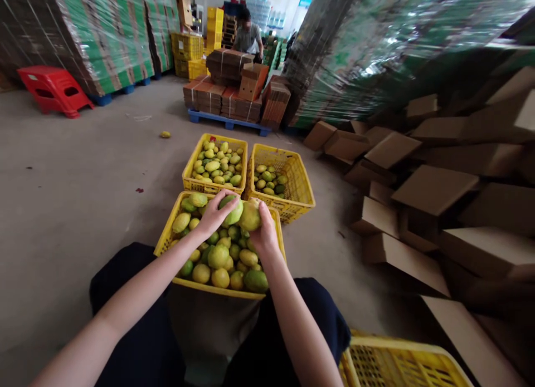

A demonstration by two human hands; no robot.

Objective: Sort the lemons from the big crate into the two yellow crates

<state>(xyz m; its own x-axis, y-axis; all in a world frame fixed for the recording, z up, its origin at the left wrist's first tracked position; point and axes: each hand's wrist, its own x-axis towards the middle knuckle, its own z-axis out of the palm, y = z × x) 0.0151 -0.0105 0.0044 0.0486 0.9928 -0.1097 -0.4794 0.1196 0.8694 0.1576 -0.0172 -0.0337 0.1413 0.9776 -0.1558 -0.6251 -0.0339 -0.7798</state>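
Between my knees stands a yellow crate [221, 292] heaped with green and yellow lemons [218, 256]. Above its far side, my left hand [216, 213] is closed around a green lemon [232, 211]. Close beside it, my right hand [266, 226] grips a yellower lemon [249, 216], its thumb on the near side. The two lemons nearly touch; whether they do, I cannot tell. Just beyond, a second yellow crate [214, 187] is full of lemons, and a third crate [298, 182] to its right has a small pile at its far left part.
Empty cardboard boxes [434, 189] lie heaped on the right. Another yellow crate [401, 356] is at my lower right. A red stool [54, 91], a stray lemon [165, 135] and a blue pallet [228, 121] of flattened cartons are farther off. A person [247, 39] stands behind the pallet.
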